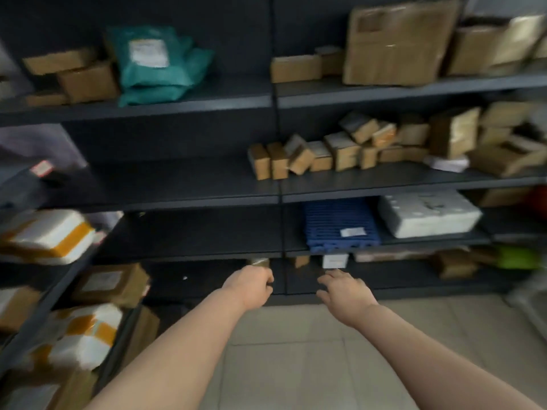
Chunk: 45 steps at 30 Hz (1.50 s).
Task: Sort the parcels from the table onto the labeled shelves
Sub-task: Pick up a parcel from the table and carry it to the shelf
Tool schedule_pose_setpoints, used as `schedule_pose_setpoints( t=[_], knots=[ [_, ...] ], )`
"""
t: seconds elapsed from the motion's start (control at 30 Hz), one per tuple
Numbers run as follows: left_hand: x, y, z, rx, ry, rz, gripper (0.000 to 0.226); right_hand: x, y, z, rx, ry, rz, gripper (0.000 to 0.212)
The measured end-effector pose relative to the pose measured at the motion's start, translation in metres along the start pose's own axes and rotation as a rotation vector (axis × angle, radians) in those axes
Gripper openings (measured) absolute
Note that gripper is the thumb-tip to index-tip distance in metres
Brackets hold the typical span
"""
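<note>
My left hand reaches toward the lowest level of the dark shelf unit, fingers curled around a small brown parcel that peeks out above the knuckles; motion blur softens the grip. My right hand stretches out beside it with fingers spread and holds nothing. Just past its fingertips, on the bottom shelf, sit a small brown box and a small white box. The table is out of view.
Upper shelves hold cardboard boxes, green mailer bags and a row of small brown boxes. A blue crate and a white foam box sit lower right. White and orange parcels fill a side rack at left. Tiled floor lies below.
</note>
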State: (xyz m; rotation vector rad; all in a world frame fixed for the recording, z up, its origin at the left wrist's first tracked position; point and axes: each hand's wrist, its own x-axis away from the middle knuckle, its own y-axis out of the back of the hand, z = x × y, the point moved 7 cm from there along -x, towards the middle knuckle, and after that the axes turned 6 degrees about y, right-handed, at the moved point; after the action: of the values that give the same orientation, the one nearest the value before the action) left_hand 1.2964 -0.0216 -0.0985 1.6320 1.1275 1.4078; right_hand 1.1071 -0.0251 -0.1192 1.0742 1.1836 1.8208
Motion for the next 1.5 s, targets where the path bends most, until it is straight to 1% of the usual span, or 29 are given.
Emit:
schedule_pose_setpoints(
  t=[0.17, 0.3, 0.43, 0.57, 0.7, 0.87, 0.97, 1.13, 1.2, 1.37, 1.5],
  knots=[
    [-0.011, -0.014, -0.162, -0.104, -0.217, 0.011, 0.031, 0.096, 0.008, -0.134, -0.049, -0.227, -0.061, 0.045],
    [-0.003, -0.039, -0.291, -0.171, -0.375, 0.064, 0.029, 0.183, 0.011, -0.232, -0.078, -0.387, -0.083, 0.044],
    [0.008, -0.062, -0.416, -0.208, -0.520, 0.059, 0.027, 0.268, 0.015, -0.324, -0.109, -0.566, -0.130, 0.040],
    [0.024, -0.093, -0.525, -0.248, -0.644, 0.113, 0.030, 0.348, 0.006, -0.391, -0.147, -0.719, -0.180, 0.040],
    [0.043, -0.115, -0.622, -0.316, -0.801, 0.147, 0.031, 0.410, 0.000, -0.442, -0.210, -0.859, -0.234, 0.042],
    [0.048, -0.141, -0.714, -0.392, -0.944, 0.187, 0.034, 0.463, -0.006, -0.492, -0.235, -1.032, -0.262, 0.041],
    [0.039, -0.147, -0.766, -0.396, -1.023, 0.184, 0.033, 0.485, -0.004, -0.529, -0.236, -1.131, -0.275, 0.041],
    [0.007, -0.139, -0.855, -0.385, -1.163, 0.166, 0.034, 0.496, 0.025, -0.601, -0.245, -1.254, -0.358, 0.038],
    [-0.009, -0.131, -0.887, -0.387, -1.208, 0.163, 0.035, 0.495, 0.034, -0.624, -0.273, -1.303, -0.367, 0.038],
    [-0.054, -0.117, -0.953, -0.375, -1.253, 0.192, 0.037, 0.491, 0.051, -0.674, -0.323, -1.409, -0.406, 0.037],
    [-0.076, -0.123, -0.984, -0.386, -1.263, 0.239, 0.038, 0.490, 0.054, -0.699, -0.356, -1.470, -0.371, 0.037]
  ],
)
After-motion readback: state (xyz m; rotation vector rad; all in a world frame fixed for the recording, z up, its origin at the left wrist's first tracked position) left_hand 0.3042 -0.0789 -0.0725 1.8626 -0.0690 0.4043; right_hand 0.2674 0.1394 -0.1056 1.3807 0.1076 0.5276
